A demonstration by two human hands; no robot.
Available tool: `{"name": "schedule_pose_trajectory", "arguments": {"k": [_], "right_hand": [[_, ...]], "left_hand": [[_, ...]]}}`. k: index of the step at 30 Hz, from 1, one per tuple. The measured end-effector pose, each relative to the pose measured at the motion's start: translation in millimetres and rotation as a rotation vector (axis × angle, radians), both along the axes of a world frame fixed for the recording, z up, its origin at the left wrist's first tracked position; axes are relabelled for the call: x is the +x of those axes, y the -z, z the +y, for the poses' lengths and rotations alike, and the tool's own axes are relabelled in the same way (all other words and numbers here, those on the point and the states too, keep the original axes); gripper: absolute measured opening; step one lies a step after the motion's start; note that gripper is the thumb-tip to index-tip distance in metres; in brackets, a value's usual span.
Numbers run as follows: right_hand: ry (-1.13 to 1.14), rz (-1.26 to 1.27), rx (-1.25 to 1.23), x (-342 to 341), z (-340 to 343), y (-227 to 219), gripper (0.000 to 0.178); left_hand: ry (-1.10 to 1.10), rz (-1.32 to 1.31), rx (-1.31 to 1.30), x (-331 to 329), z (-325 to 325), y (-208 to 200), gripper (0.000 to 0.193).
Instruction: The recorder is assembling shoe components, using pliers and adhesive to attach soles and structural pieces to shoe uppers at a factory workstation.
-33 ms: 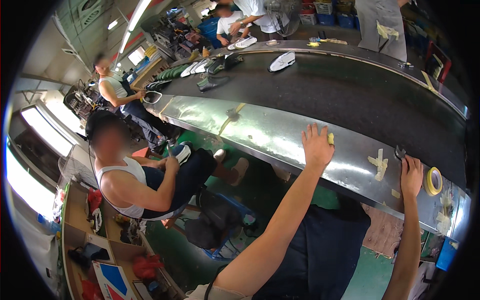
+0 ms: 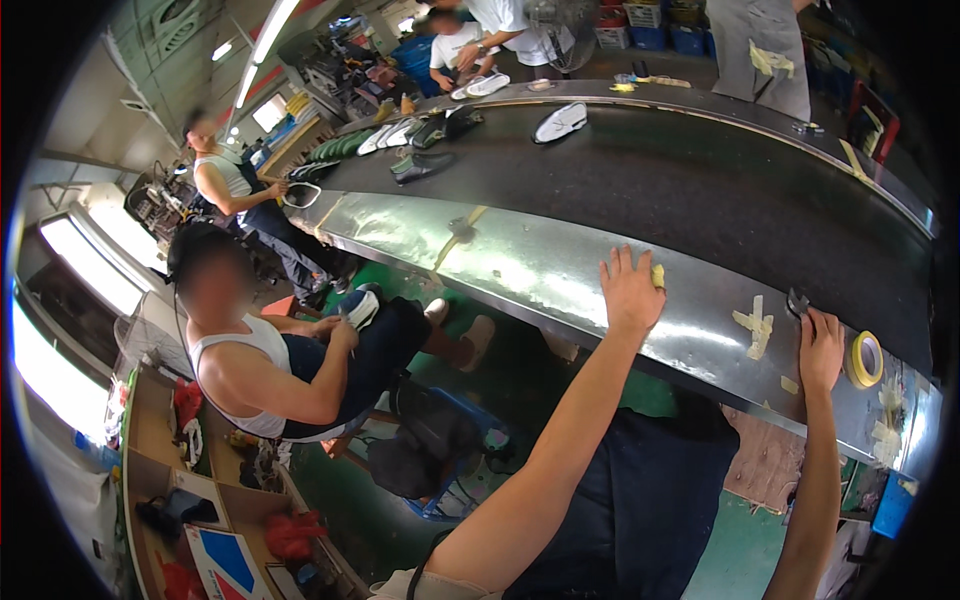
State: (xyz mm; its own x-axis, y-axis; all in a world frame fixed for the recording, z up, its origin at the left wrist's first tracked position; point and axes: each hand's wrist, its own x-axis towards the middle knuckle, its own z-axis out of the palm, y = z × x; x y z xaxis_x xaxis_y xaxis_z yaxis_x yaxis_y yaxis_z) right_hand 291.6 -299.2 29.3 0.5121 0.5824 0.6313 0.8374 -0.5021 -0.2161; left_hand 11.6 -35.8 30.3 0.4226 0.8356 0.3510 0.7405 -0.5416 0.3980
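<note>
My left hand (image 2: pixel 632 290) rests flat on the metal ledge (image 2: pixel 560 245) along the bench, fingers stretched out. A small yellow piece (image 2: pixel 657 276), perhaps tape, shows beside its fingers. Further right, my right hand (image 2: pixel 822 350) lies on the same ledge with fingers curled over a dark metal tool (image 2: pixel 796 302) that looks like pincers. Only the tool's head sticks out past the fingertips; its handles are hidden. Close to the right of that hand is a roll of yellow tape (image 2: pixel 864 360). Strips of tape (image 2: pixel 755 328) are stuck to the metal between my hands.
Beyond the ledge runs a dark belt (image 2: pixel 700 190) carrying a white shoe (image 2: pixel 560 122), a dark shoe (image 2: pixel 420 166) and several others. At left a seated person (image 2: pixel 250 370) holds a shoe (image 2: pixel 358 308). More people stand around the far side and end. A shelf (image 2: pixel 240 500) stands lower left.
The seated person's hand and the shoe in it have shifted slightly. My own hands keep their places on the ledge.
</note>
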Motion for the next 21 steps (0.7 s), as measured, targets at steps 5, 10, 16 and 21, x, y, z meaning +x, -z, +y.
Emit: {"name": "schedule_pose_trajectory", "arguments": {"k": [5, 10, 16, 21], "right_hand": [[0.014, 0.031, 0.006, -11, 10, -2, 0.022], [0.013, 0.014, 0.033, -10, 7, -2, 0.022], [0.012, 0.02, 0.032, -11, 5, -4, 0.023], [0.01, 0.02, 0.032, -13, 13, 0, 0.023]], "left_hand": [[-0.03, 0.029, 0.007, -6, 7, 8, 0.068], [-0.011, 0.054, 0.005, -6, 5, 4, 0.071], [-0.017, 0.068, -0.013, -6, 2, 1, 0.071], [-0.04, 0.081, 0.01, -12, 4, 1, 0.066]]}}
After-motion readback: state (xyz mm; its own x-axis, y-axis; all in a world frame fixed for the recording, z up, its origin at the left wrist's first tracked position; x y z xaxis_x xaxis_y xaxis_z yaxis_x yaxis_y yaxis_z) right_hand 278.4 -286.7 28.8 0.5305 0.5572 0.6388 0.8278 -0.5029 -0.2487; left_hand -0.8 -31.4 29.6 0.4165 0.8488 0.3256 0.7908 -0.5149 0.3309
